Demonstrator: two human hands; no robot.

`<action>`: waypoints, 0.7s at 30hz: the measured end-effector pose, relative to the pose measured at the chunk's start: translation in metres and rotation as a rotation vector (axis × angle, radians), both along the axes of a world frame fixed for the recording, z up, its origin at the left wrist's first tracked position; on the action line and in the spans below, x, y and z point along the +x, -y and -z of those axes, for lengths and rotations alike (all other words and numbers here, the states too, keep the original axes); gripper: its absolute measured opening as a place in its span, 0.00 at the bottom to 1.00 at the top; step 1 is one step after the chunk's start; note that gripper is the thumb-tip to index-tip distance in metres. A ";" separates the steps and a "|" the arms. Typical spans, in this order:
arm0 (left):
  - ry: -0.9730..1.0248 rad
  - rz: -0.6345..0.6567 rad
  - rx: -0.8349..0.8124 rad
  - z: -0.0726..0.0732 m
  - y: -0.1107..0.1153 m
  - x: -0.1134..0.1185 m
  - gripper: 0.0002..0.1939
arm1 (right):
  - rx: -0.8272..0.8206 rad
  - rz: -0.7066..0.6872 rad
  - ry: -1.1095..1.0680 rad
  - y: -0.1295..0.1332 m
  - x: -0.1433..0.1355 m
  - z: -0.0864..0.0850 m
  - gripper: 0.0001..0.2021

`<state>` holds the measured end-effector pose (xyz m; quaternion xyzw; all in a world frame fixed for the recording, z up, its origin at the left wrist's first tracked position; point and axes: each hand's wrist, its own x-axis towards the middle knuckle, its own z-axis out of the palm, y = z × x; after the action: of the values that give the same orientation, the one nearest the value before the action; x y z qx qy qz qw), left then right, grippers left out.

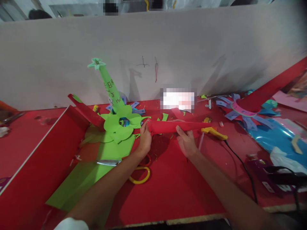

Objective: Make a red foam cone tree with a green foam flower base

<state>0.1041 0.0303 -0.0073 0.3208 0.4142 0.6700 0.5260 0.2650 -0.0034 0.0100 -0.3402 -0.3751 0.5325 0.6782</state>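
A long red cone (165, 126) lies sideways in the air over the red table, its narrow tip to the right. Its wide left end is pinched by my left hand (145, 137). My right hand (187, 142) grips its middle from below, the thumb on the near side. Just left of my left hand is a green flower-shaped cutout (122, 124). Behind that stands a green cone (111, 86) with writing and a star top. Scissors (139, 175) with yellow and red handles rest below my left hand, partly under my left forearm.
A yellow glue gun (217, 133) with a black cord lies right of my right hand. Green sheets (83, 182) spread at the left beside a red panel (35, 163). A red cone with blue strips (266, 88) and blue plastic (271, 137) are at the right. A wall (83, 57) stands behind.
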 end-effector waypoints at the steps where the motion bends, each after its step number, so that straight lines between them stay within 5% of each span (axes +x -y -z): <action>1: -0.001 -0.007 -0.008 0.001 -0.001 0.000 0.16 | -0.002 -0.001 -0.001 0.000 0.000 0.000 0.18; 9: -0.046 -0.102 -0.069 0.000 -0.003 -0.001 0.09 | 0.006 0.017 0.025 -0.002 0.000 0.004 0.16; 21: -0.289 -0.036 0.111 -0.019 0.007 -0.004 0.22 | 0.012 -0.013 0.050 0.000 0.001 0.004 0.17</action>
<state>0.0998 0.0236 0.0117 0.4351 0.4536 0.6481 0.4301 0.2657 -0.0031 0.0064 -0.3469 -0.3975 0.5258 0.6672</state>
